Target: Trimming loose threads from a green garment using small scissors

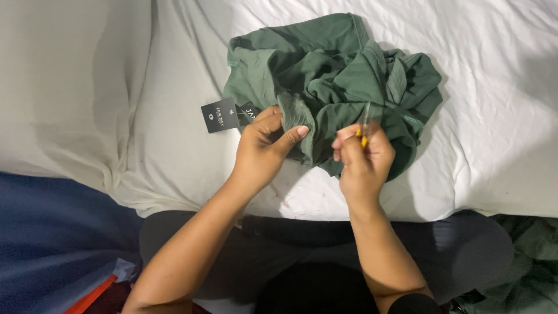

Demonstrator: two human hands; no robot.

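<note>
A crumpled dark green garment (343,75) lies on a white sheet (174,87). My left hand (264,148) pinches a fold of the green fabric near its front edge. Two black hang tags (221,115) stick out beside that hand, at the garment's left. My right hand (363,160) is closed around a thin tool with a yellow handle and a clear tip (364,125), which points up over the fabric. The tool's working end is too small to make out.
The white sheet covers a bed that fills the upper view. Blue fabric (52,232) lies at the lower left with an orange strip (87,298). My dark-clad legs (314,250) sit along the bed's front edge. More green cloth (526,267) is at the lower right.
</note>
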